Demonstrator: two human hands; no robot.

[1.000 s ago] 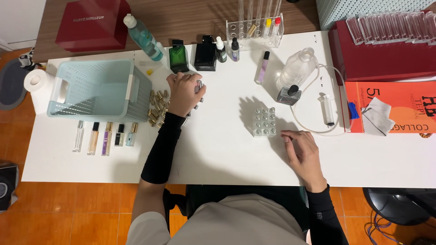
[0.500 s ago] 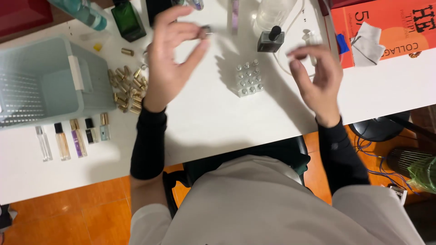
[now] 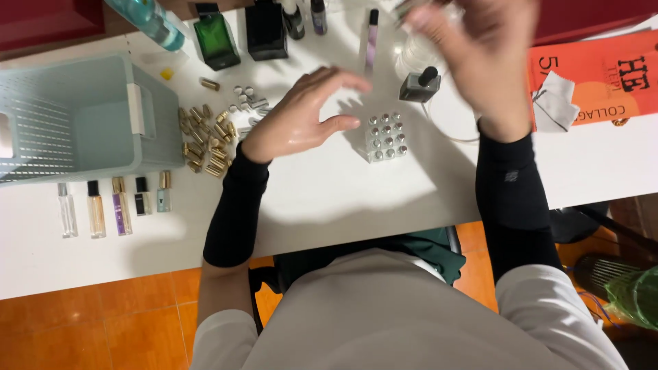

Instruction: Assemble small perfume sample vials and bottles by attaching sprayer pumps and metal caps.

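White table (image 3: 329,199): a pale top that carries everything; orange tiled floor shows along its near edge
Left hand (image 3: 301,116): palm down, held just above the table at about 10 o'clock from the clear vial rack; fingers spread wide and loosely curved, gripping nothing; a black sleeve covers the forearm
Right hand (image 3: 480,62): raised higher, at about 1 o'clock from the rack, badly blurred; fingers look loosely apart, and whether they pinch something small at the tips I cannot tell
Clear vial rack (image 3: 385,135): small see-through block with rows of silver-capped vials, on the table between the two hands, just beside the left fingertips
Dark ink-style bottle (image 3: 419,85): squat grey bottle with a black stopper, at 1 o'clock from the rack, below the right hand
Gold caps (image 3: 205,137): a loose heap at 9 o'clock from the left hand, between it and the basket
Silver caps (image 3: 248,99): a smaller cluster at 12 o'clock from the gold heap, near the left hand's thumb side
Pale blue basket (image 3: 82,116): slatted plastic tub at the far 9 o'clock side, white latch facing the caps
Slim sample bottles (image 3: 113,205): five lying in a row at 6 o'clock from the basket
Green square bottle (image 3: 216,41): at the far edge, 11 o'clock from the left hand, a black bottle (image 3: 266,31) just beside it
Orange booklet (image 3: 596,82): at 3 o'clock from the right hand, a white cloth (image 3: 552,99) lying on it
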